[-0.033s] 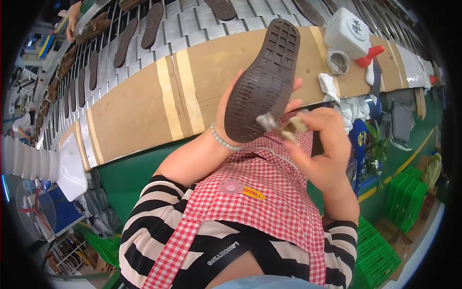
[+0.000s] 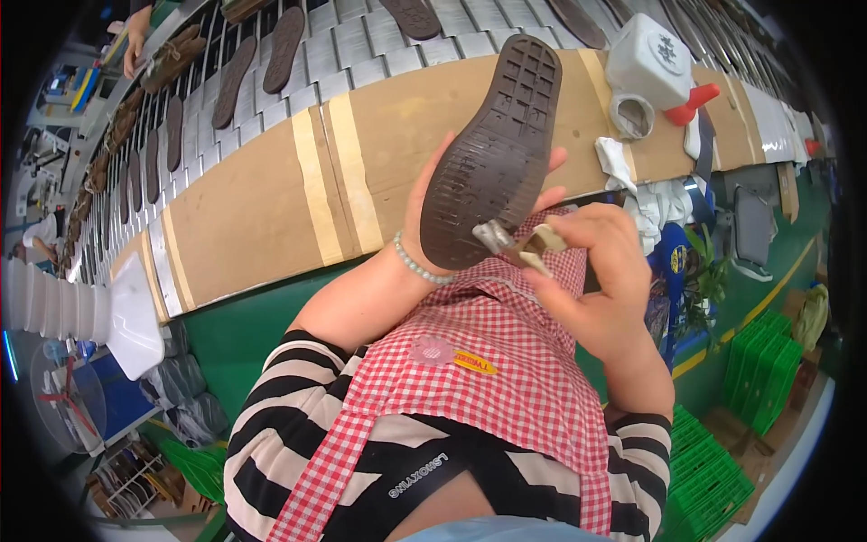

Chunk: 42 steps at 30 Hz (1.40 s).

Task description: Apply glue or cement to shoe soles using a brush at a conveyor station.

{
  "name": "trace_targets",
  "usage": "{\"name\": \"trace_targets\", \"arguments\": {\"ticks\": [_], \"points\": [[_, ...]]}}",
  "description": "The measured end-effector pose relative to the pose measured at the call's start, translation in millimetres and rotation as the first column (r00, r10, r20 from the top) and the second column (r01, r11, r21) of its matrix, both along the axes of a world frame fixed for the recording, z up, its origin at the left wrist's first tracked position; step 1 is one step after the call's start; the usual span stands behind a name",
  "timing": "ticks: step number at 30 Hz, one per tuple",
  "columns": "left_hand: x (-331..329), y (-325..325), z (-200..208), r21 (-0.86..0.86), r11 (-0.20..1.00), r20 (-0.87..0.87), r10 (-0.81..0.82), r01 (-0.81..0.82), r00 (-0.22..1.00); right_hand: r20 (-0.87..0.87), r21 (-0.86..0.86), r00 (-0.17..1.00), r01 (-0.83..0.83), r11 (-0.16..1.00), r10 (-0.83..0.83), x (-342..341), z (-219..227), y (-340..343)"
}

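A dark brown shoe sole (image 2: 492, 158) lies tilted across my left hand (image 2: 414, 224), its gridded heel end pointing away from me. My left palm supports it from below, with fingertips showing past its right edge. Shiny wet-looking patches cover the wider front part. My right hand (image 2: 607, 280) pinches a small brush (image 2: 544, 242) with a pale handle between thumb and fingers. The brush's whitish bristles rest against the sole near its lower right edge.
Cardboard (image 2: 244, 203) with tape strips covers the bench edge. Beyond it, a slatted metal conveyor (image 2: 352, 41) carries several brown soles. A white plastic container (image 2: 650, 63), a red piece (image 2: 694, 104) and white cloth (image 2: 614, 163) sit at right. Another person's hand (image 2: 135, 50) shows far left.
My right hand and the brush have shifted slightly; the bristle tip sits a little further left and lower on the sole. My left hand and the sole look almost unmoved.
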<state>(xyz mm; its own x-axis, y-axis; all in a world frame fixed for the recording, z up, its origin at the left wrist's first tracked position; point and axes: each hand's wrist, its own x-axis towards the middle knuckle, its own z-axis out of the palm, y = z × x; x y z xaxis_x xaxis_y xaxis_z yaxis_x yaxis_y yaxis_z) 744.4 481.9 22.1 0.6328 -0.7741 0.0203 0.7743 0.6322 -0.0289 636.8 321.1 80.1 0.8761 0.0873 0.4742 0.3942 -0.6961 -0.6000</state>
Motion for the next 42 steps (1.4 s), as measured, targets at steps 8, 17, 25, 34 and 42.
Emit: {"name": "trace_targets", "arguments": {"ticks": [8, 17, 25, 34, 42], "points": [[2, 8, -10, 0.112, 0.992, 0.179, -0.077, 0.057, 0.981, 0.127, 0.019, 0.980, 0.151, 0.988, -0.152, 9, 3, -17], [-9, 13, -17, 0.133, 0.990, 0.190, -0.075, 0.050, 0.979, 0.187, -0.082, 0.939, 0.309, 0.947, -0.290, 23, 15, -38], [13, 8, -13, 0.110, 0.992, 0.082, -0.077, 0.068, 0.994, 0.226, -0.315, 0.970, -0.015, 0.949, 0.090, 15, 9, -3], [170, -60, -44, 0.178, 0.975, 0.213, 0.097, -0.136, 0.972, 0.215, -0.036, 0.974, 0.080, 0.996, -0.071, 18, -6, -34], [336, -92, -109, 0.291, -0.501, 0.907, -0.127, -0.815, 0.402, 0.111, -0.096, 0.978, 0.190, 0.977, -0.179, 38, -10, -66]]}}
